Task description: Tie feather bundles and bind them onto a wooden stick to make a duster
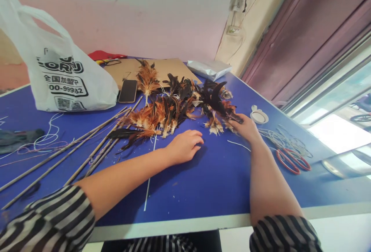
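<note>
a: what's the biggest thing here?
b: the blue tabletop point(203, 182). then the white plastic bag point(66, 78) at its far left, and the cardboard sheet point(171, 68) at the back.
a: and the feathers?
b: the feather pile point(162, 114) runs left to right across the middle. its long axis lies crosswise to the person, just beyond both hands. thin sticks point(72, 155) fan out from its left end.
a: which hand is closer?
b: the right hand point(246, 127). it's at the pile's right end, fingers closed on a clump of dark feathers point(220, 103) that point away and to the left. the left hand point(185, 145) lies palm down just short of the pile's middle, fingers loosely curled, holding nothing i can see.
a: smaller bits?
b: a phone point(128, 91) beside the bag, red-handled scissors point(290, 160) right of the right forearm, and a white ring point(259, 116) near the right hand.
</note>
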`<control>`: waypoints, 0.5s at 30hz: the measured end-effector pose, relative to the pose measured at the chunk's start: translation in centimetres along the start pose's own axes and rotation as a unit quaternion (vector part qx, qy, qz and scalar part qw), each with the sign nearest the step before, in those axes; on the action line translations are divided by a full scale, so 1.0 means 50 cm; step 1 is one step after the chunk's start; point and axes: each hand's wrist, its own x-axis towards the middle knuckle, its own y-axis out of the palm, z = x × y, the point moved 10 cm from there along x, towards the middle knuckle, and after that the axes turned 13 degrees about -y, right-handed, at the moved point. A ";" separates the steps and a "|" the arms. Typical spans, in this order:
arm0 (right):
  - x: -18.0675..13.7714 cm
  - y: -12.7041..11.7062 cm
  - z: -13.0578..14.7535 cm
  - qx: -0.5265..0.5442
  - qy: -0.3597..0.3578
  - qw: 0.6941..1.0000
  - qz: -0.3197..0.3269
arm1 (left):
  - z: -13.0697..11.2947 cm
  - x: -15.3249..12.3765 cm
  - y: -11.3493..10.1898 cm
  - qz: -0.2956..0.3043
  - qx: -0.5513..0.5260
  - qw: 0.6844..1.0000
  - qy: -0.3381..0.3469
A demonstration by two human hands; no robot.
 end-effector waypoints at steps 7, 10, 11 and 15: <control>-0.007 -0.026 0.003 -0.047 0.021 0.998 -0.037 | -0.005 0.183 0.089 0.019 0.056 0.998 0.018; -0.009 -0.041 0.003 -0.093 0.029 0.994 -0.056 | 0.013 0.231 0.124 0.049 0.086 0.995 0.001; -0.009 -0.045 0.002 -0.110 0.030 0.992 -0.061 | 0.020 0.240 0.135 0.062 0.094 0.994 -0.006; -0.004 -0.034 0.011 -0.145 -0.010 0.989 -0.021 | 0.032 0.239 0.165 0.104 0.104 0.989 -0.011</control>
